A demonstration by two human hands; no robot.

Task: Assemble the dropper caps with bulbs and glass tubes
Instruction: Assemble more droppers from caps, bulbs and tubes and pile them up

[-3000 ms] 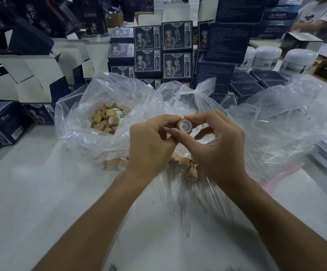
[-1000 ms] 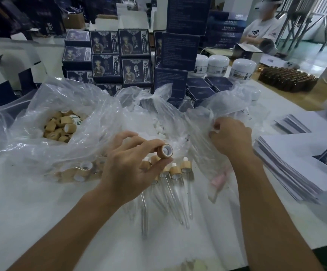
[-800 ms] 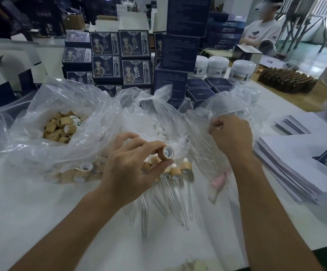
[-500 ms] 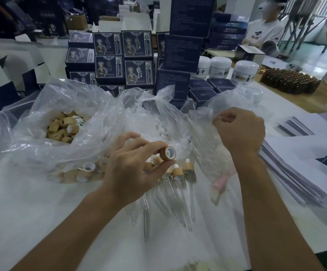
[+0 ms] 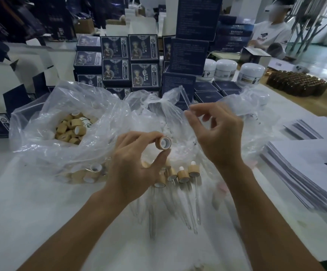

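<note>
- Right hand point(image 5: 220, 133) now out of bag, pinching glass tube point(image 5: 184, 97) pointing to 11 o'clock.
- Left hand point(image 5: 137, 163) still pinching cap point(image 5: 163, 142); insertion likely next.

Stacked navy boxes point(image 5: 115, 61), white jars point(image 5: 251, 73)
</note>
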